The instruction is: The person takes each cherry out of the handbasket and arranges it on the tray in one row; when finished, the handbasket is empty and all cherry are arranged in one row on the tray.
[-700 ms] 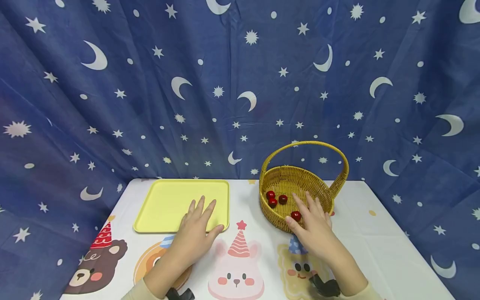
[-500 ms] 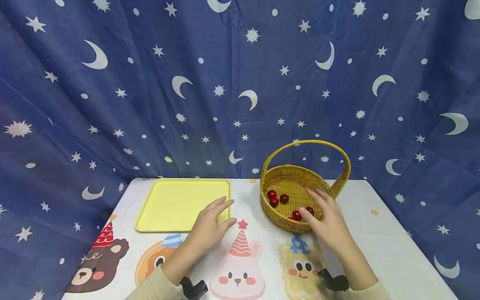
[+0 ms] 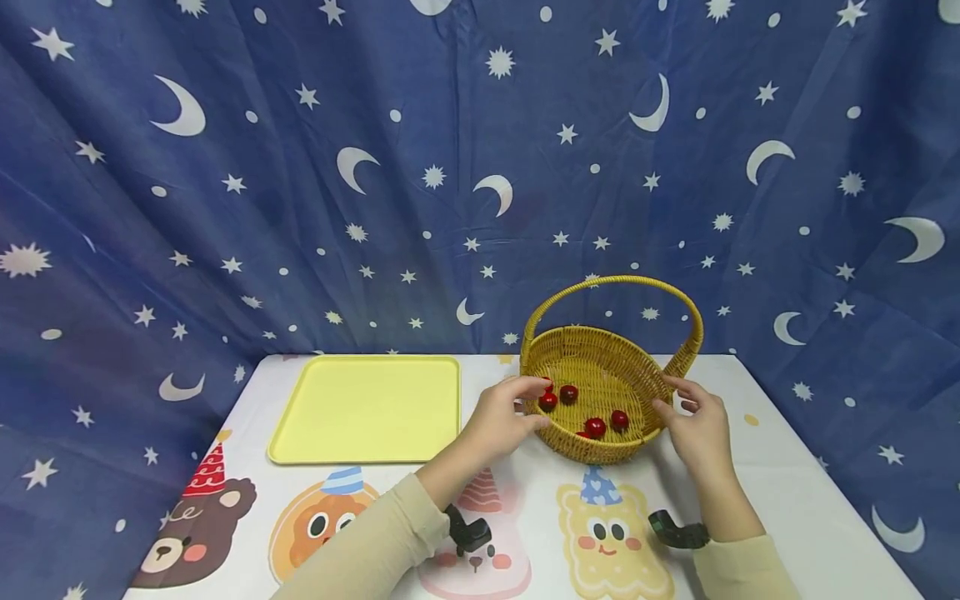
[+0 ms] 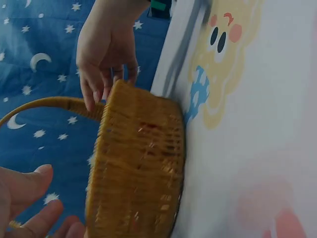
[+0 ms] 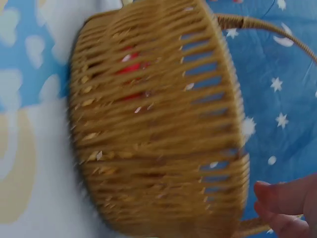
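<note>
A woven wicker basket [image 3: 600, 451] with a tall arched handle stands on the table, right of the middle. Several dark red cherries [image 3: 595, 427] lie on its floor. My left hand [image 3: 501, 421] is at the basket's left rim, thumb and fingers apart, hiding part of one cherry. At the right side, near the foot of the handle, is my right hand [image 3: 699, 429], its fingers bent loosely. In the left wrist view, the left fingers [image 4: 43, 210] are spread beside the wicker wall. In the right wrist view, the right fingertips [image 5: 267, 193] appear just off the rim.
A flat yellow tray [image 3: 367, 408] lies on the left half of the table. The white tablecloth [image 3: 780, 500] carries printed cartoon animals and biscuits. A blue curtain [image 3: 420, 208] with moons and stars hangs behind the table and along both sides.
My left hand has moved right, from over the tray to the basket's left rim. My right hand has left the basket's inside and come to its right side. The basket stays in place.
</note>
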Demonstrator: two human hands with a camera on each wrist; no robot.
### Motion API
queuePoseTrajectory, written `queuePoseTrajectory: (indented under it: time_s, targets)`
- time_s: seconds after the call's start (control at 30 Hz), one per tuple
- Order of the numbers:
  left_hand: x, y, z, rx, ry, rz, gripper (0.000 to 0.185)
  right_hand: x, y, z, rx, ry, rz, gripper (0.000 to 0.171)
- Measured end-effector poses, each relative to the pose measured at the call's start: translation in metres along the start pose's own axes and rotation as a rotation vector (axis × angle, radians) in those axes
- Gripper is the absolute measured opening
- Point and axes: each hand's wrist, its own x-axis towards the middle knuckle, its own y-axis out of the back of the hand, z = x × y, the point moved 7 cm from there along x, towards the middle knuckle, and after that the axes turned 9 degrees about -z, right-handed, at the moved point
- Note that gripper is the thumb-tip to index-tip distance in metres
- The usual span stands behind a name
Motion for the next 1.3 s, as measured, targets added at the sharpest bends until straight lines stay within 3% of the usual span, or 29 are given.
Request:
queuePoseTrajectory:
  time_s: [0.13,0.37,0.47,0.57,0.8,0.93,1.07,1.3]
  targets:
    - [0.022,-0.023,0.008,0.072,-0.011,-0.050,0.050,0.007,-0.005,0.016,0.074,-0.051,-0.063,0.051]
    - [0.059,-0.057,0.014,0.251,-0.009,-0.227,0.043,0.016,-0.015,0.037,0.375,-0.165,-0.217,0.056]
    - [0.071,-0.067,0.011,0.345,0.006,-0.280,0.043,0.016,-0.015,0.041,0.411,-0.194,-0.246,0.053]
    - [0.081,-0.074,0.006,0.388,0.063,-0.317,0.045,0.016,-0.014,0.042,0.435,-0.206,-0.242,0.051]
    - [0.091,-0.084,-0.001,0.572,0.198,-0.379,0.038,0.017,-0.013,0.041,0.476,-0.206,-0.231,0.045]
    - [0.092,-0.087,-0.002,0.597,0.261,-0.424,0.026,0.017,-0.015,0.041,0.483,-0.213,-0.230,0.044]
    - [0.092,-0.089,-0.003,0.585,0.274,-0.457,0.011,0.016,-0.018,0.041,0.490,-0.217,-0.223,0.044]
    - [0.094,-0.088,-0.003,0.520,0.196,-0.415,0.021,0.016,-0.020,0.043,0.478,-0.221,-0.208,0.043]
